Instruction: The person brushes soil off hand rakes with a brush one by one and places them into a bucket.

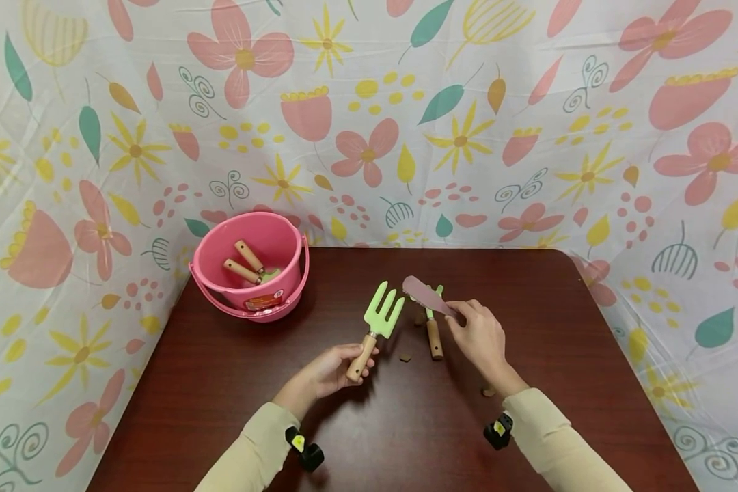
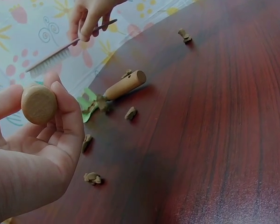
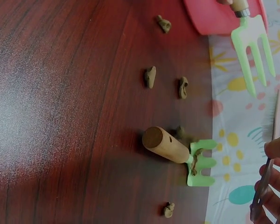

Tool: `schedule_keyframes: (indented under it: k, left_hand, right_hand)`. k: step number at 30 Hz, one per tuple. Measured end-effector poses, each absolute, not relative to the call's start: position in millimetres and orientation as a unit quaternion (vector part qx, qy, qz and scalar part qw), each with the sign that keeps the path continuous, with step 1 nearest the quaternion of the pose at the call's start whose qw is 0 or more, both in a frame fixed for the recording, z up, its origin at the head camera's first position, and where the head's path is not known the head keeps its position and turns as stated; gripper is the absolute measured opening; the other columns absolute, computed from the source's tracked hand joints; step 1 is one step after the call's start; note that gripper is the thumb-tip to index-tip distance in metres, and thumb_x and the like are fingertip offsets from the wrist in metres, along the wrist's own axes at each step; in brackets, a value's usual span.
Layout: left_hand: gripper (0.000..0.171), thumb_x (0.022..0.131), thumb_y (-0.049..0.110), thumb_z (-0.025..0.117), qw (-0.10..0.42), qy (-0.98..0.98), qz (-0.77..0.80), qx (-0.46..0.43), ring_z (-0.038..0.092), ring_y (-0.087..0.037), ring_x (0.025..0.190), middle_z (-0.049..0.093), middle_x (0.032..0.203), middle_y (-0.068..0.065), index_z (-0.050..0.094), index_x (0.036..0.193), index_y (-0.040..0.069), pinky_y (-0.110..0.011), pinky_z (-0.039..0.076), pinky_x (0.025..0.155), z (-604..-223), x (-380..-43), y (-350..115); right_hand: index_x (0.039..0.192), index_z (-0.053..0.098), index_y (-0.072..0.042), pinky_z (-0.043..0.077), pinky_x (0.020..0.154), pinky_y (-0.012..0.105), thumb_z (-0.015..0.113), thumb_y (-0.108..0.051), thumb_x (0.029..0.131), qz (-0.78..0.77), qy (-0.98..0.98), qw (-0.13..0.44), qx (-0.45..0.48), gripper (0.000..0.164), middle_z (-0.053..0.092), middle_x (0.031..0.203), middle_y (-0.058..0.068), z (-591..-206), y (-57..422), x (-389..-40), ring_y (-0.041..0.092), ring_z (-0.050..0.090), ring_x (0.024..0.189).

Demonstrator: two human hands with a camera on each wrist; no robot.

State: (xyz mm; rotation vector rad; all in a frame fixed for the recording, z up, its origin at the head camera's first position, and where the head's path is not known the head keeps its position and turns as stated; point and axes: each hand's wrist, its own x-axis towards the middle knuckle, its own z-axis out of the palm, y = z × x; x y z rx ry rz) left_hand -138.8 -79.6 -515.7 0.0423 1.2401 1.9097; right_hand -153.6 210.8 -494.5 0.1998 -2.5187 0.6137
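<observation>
My left hand point(image 1: 329, 372) grips a small garden fork point(image 1: 379, 316) by its wooden handle, its light green tines raised above the table. In the left wrist view the butt of the fork's handle point(image 2: 39, 105) faces the camera. My right hand point(image 1: 481, 336) holds a brush point(image 1: 426, 296) with a mauve back; its pale bristles point(image 2: 56, 59) show in the left wrist view. Below the brush, a green hand rake point(image 3: 170, 149) with a wooden handle lies on the table, brown clumps stuck to its head. Brush and fork are apart.
Several brown clumps point(image 3: 150, 77) lie scattered on the dark wooden table point(image 1: 234, 383). At the back left stands a pink bucket point(image 1: 264, 270) with two wooden-handled tools point(image 1: 246, 263) inside. A flowered cloth point(image 1: 369, 82) hangs behind and beside the table.
</observation>
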Motion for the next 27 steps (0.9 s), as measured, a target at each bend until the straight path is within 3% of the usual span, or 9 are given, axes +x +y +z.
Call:
schedule_keyframes:
  k: [15, 27]
  left_hand:
    - [0.046, 0.095, 0.016, 0.042, 0.376, 0.555, 0.742, 0.001, 0.056, -0.01, 0.072, 0.06, 0.088, 0.0, 0.034, 0.132, -0.011, -0.023, 0.045, 0.063, -508, -150, -91]
    - [0.033, 0.086, 0.012, 0.059, 0.216, 0.718, 0.658, -0.071, 0.06, -0.015, 0.068, 0.066, 0.087, -0.015, 0.057, 0.113, -0.005, -0.026, 0.047, 0.057, -505, -155, -93]
  right_hand:
    - [0.1, 0.07, -0.013, 0.037, 0.045, 0.029, 0.074, -0.015, 0.075, 0.221, -0.94, 0.249, 0.081, 0.026, 0.065, 0.087, 0.006, -491, 220, -147, 0.017, 0.052, 0.061]
    - [0.101, 0.07, -0.015, 0.04, 0.048, 0.032, 0.074, -0.016, 0.075, 0.217, -0.944, 0.238, 0.073, 0.026, 0.064, 0.088, 0.006, -491, 231, -139, 0.018, 0.053, 0.064]
